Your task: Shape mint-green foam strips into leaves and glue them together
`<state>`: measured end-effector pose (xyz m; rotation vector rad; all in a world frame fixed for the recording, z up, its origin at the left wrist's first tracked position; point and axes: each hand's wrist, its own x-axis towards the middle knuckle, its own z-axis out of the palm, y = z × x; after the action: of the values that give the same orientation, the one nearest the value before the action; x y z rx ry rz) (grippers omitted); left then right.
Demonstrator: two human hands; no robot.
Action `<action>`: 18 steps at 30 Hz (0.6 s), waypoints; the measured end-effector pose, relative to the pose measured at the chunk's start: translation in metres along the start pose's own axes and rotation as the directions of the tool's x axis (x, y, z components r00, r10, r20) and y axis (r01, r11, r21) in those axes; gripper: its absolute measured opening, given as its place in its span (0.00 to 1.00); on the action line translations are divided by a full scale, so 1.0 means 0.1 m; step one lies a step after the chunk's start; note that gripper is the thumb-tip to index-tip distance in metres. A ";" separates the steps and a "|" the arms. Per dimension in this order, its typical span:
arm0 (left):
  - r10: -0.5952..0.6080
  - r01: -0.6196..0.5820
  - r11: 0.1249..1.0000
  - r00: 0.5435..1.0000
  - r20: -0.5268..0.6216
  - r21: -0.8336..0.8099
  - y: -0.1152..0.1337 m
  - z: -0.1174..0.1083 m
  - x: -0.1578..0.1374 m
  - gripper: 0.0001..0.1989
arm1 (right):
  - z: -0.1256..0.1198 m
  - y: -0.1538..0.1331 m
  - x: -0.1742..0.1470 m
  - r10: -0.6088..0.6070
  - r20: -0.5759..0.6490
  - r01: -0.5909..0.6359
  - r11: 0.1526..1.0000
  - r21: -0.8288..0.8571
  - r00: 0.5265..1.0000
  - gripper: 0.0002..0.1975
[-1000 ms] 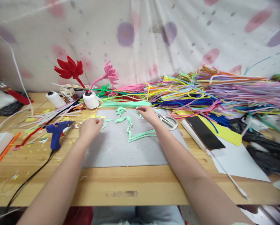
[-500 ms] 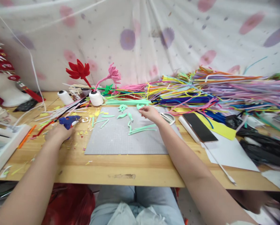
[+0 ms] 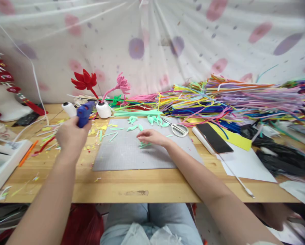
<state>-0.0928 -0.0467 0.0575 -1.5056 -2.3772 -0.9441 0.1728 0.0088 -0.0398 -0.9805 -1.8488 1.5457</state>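
My left hand is closed around a blue glue gun, raised off the table left of the grey cutting mat. My right hand hovers above the mat with its fingers loosely stretched and nothing visible in them. Mint-green pipe cleaner strips lie partly hidden beneath it. Beyond the fingers are a bundle of mint-green petal shapes, a smaller mint cluster and single leaf-shaped pieces. Scissors lie at the mat's right back edge.
A red flower and a pink flower stand by white bottles at the back. Pipe cleaners are heaped along the back right. A phone lies on the right, a white tray at far left. Yellow scraps litter the left side.
My left hand has lifted the glue gun from the table, up and to the right. My right hand has moved left and nearer, away from the mint petal bundle. The view has shifted slightly.
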 end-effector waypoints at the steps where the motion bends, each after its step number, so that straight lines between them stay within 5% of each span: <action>1: 0.053 -0.051 0.998 0.998 -0.038 0.031 0.11 0.09 -0.07 0.17 | 0.08 -0.02 0.02 -0.029 0.016 0.028 0.999 0.020 0.999 0.15; 5: 0.217 -0.220 0.974 0.974 -0.060 -0.049 0.56 0.53 -0.39 0.14 | 0.36 -0.13 0.09 -0.130 -0.087 0.149 0.955 0.258 0.988 0.23; 8: 0.354 -0.351 0.926 0.935 -0.004 -0.140 0.86 0.78 -0.65 0.14 | 0.51 -0.22 0.16 -0.106 -0.246 0.217 0.848 0.484 0.964 0.24; 12: 0.386 -0.359 0.911 0.915 0.114 -0.206 1.05 0.91 -0.90 0.13 | 0.45 -0.21 0.20 0.039 -0.473 0.305 0.718 0.626 0.880 0.17; 15: 0.494 -0.394 0.846 0.833 0.249 -0.359 1.04 0.93 -0.94 0.16 | 0.20 -0.11 0.13 0.078 -0.382 0.229 0.687 0.690 0.921 0.14; 18: 0.557 -0.260 0.758 0.734 0.388 -0.598 0.99 0.96 -0.82 0.14 | -0.09 0.01 0.03 0.090 -0.184 0.072 0.690 0.721 0.979 0.15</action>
<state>0.0488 -0.0228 -0.0141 -2.7206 -1.9643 -1.1977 0.1783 0.0170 -0.0387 -0.7135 -0.9145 1.8671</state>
